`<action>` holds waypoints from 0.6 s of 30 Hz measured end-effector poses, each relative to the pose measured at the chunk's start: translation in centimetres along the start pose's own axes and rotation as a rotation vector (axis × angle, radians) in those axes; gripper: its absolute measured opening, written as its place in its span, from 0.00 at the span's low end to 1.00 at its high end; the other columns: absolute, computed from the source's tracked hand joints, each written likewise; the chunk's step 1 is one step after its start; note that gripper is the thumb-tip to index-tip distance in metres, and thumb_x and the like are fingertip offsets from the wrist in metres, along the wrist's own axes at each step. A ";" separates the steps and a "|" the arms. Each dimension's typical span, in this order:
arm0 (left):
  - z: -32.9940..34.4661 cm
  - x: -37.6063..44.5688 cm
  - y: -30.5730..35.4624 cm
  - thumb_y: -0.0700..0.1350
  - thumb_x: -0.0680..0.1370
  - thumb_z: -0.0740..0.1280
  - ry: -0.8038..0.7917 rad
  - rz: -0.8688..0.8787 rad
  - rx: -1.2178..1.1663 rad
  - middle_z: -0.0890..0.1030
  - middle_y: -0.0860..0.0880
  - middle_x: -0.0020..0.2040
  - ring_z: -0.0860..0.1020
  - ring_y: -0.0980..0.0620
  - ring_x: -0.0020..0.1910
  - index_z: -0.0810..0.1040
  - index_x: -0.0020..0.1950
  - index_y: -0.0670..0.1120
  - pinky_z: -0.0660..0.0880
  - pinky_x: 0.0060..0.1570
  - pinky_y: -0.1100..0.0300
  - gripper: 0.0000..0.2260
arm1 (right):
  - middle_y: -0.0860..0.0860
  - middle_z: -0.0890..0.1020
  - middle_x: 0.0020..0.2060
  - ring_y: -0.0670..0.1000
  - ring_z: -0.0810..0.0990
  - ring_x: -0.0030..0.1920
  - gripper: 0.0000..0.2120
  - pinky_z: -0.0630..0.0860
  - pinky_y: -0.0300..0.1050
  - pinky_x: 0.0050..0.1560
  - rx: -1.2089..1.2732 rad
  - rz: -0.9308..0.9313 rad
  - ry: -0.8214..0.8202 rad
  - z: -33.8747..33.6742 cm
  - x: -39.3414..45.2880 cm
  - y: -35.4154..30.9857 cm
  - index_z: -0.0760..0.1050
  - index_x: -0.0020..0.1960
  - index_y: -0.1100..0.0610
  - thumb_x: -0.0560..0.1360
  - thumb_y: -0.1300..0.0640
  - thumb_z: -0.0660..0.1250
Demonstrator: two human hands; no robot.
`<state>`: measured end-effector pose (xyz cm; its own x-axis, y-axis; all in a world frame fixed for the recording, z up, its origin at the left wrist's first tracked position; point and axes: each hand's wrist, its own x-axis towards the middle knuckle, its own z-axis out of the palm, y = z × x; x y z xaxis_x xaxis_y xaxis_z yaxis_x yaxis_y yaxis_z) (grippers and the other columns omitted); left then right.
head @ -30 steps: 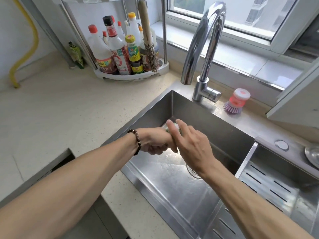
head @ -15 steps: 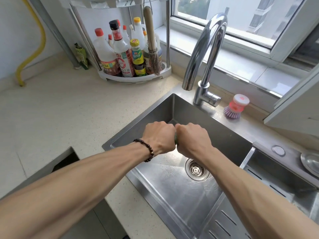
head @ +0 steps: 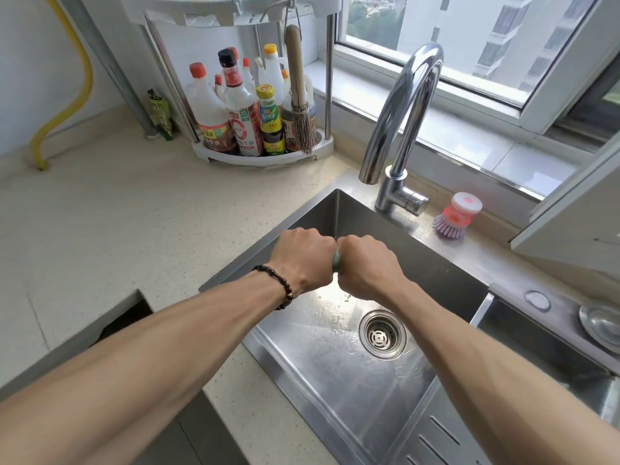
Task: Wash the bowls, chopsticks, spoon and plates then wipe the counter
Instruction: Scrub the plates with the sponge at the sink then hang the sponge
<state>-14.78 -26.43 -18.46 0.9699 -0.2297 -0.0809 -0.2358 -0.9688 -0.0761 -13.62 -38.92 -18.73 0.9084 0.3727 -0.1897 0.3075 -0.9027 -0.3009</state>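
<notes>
My left hand [head: 303, 260], with a bead bracelet on its wrist, and my right hand [head: 367, 270] are both clenched into fists, knuckle to knuckle, above the steel sink [head: 335, 370]. Between the two fists a thin strip of something green [head: 336, 261] shows; it looks like a cloth or sponge that both hands grip, and most of it is hidden. The sink floor is wet around the drain [head: 382, 333]. No bowls, plates, chopsticks or spoon are in view.
The faucet [head: 402, 112] arches over the sink's back. A pink dish brush [head: 456, 216] stands beside it. A corner rack of bottles [head: 241, 122] sits on the beige counter [head: 117, 213]. A slotted second basin [head: 436, 441] and a metal lid [head: 600, 323] lie at the right.
One second ago my right hand's fingers lay straight over the left fist; now they are curled into a fist beside it. Both hands have stayed over the sink since.
</notes>
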 end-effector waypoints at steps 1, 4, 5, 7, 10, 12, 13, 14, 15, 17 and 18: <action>-0.1 0.2 -0.3 0.44 0.76 0.62 0.055 -0.006 -0.028 0.67 0.51 0.30 0.71 0.46 0.34 0.69 0.40 0.48 0.65 0.35 0.58 0.06 | 0.51 0.67 0.31 0.62 0.73 0.38 0.08 0.68 0.49 0.37 -0.038 -0.029 0.090 -0.1 0.0 0.1 0.67 0.47 0.57 0.71 0.65 0.63; 0.1 0.2 -1.0 0.47 0.77 0.63 0.054 -0.020 -0.124 0.69 0.52 0.31 0.72 0.48 0.34 0.71 0.41 0.48 0.65 0.34 0.60 0.06 | 0.51 0.67 0.30 0.63 0.74 0.35 0.13 0.65 0.50 0.34 -0.126 -0.055 0.234 1.0 -0.3 0.3 0.61 0.49 0.55 0.71 0.65 0.63; 0.5 -0.2 -0.8 0.48 0.76 0.65 -0.060 -0.010 -0.141 0.71 0.52 0.33 0.75 0.47 0.37 0.72 0.43 0.49 0.68 0.37 0.58 0.05 | 0.53 0.73 0.34 0.64 0.77 0.40 0.12 0.66 0.50 0.36 -0.123 -0.053 0.148 1.8 -0.7 0.1 0.63 0.51 0.55 0.73 0.64 0.63; 2.1 -1.1 -0.5 0.47 0.75 0.69 -0.269 -0.019 -0.254 0.76 0.51 0.40 0.78 0.46 0.42 0.72 0.50 0.49 0.70 0.39 0.57 0.07 | 0.56 0.81 0.47 0.64 0.80 0.48 0.14 0.69 0.50 0.39 -0.084 -0.058 -0.046 3.5 -1.5 0.2 0.65 0.57 0.54 0.74 0.61 0.64; 3.1 -1.3 -1.6 0.43 0.73 0.76 -0.270 -0.151 -0.680 0.76 0.49 0.49 0.77 0.51 0.44 0.63 0.57 0.50 0.71 0.35 0.62 0.24 | 0.52 0.81 0.52 0.57 0.80 0.49 0.21 0.76 0.51 0.47 0.235 -0.035 -0.077 3.3 -1.4 1.3 0.65 0.66 0.51 0.75 0.59 0.67; 2.7 -1.7 -2.5 0.40 0.71 0.78 -0.265 -0.176 -0.821 0.74 0.49 0.52 0.75 0.54 0.44 0.61 0.58 0.50 0.70 0.34 0.65 0.28 | 0.49 0.82 0.48 0.51 0.80 0.45 0.21 0.78 0.50 0.48 0.496 -0.036 -0.099 2.9 -1.4 1.6 0.71 0.68 0.49 0.77 0.63 0.64; 2.5 -2.1 -2.8 0.41 0.71 0.78 -0.263 -0.188 -0.904 0.74 0.48 0.53 0.76 0.54 0.42 0.62 0.58 0.50 0.72 0.34 0.64 0.28 | 0.48 0.82 0.44 0.49 0.81 0.42 0.21 0.80 0.51 0.47 0.584 -0.039 -0.081 2.9 -1.6 1.6 0.75 0.66 0.47 0.77 0.65 0.62; 2.0 -2.5 -3.2 0.42 0.71 0.79 -0.261 -0.209 -1.022 0.76 0.46 0.52 0.78 0.53 0.38 0.63 0.58 0.49 0.74 0.32 0.63 0.27 | 0.48 0.83 0.42 0.48 0.82 0.40 0.21 0.81 0.52 0.48 0.638 -0.045 -0.041 2.7 -1.8 1.3 0.79 0.63 0.45 0.78 0.66 0.61; 1.7 -3.0 -3.5 0.43 0.73 0.78 -0.258 -0.256 -1.165 0.79 0.44 0.51 0.80 0.51 0.34 0.65 0.59 0.48 0.76 0.31 0.62 0.25 | 0.48 0.84 0.41 0.47 0.82 0.38 0.22 0.82 0.53 0.48 0.694 -0.060 0.001 2.7 -2.0 1.1 0.81 0.59 0.41 0.79 0.66 0.61; 0.4 -4.0 -4.6 0.47 0.76 0.75 -0.243 -0.340 -1.368 0.83 0.41 0.46 0.81 0.48 0.29 0.68 0.60 0.45 0.78 0.28 0.60 0.20 | 0.47 0.85 0.39 0.43 0.81 0.38 0.21 0.81 0.47 0.45 0.808 -0.083 0.081 2.5 -2.1 0.3 0.83 0.55 0.39 0.80 0.65 0.64; -0.1 -4.4 -5.0 0.50 0.79 0.71 -0.252 -0.375 -1.432 0.84 0.40 0.43 0.82 0.47 0.29 0.70 0.60 0.43 0.79 0.27 0.60 0.17 | 0.45 0.85 0.39 0.42 0.80 0.39 0.20 0.79 0.43 0.45 0.860 -0.079 0.110 2.4 -2.1 -0.1 0.84 0.55 0.40 0.80 0.65 0.65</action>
<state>-17.84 -20.54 -17.64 0.8882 -0.0773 -0.4529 0.4189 -0.2687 0.8674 -16.22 -39.08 -20.53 0.9293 0.3642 -0.0606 0.0903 -0.3833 -0.9192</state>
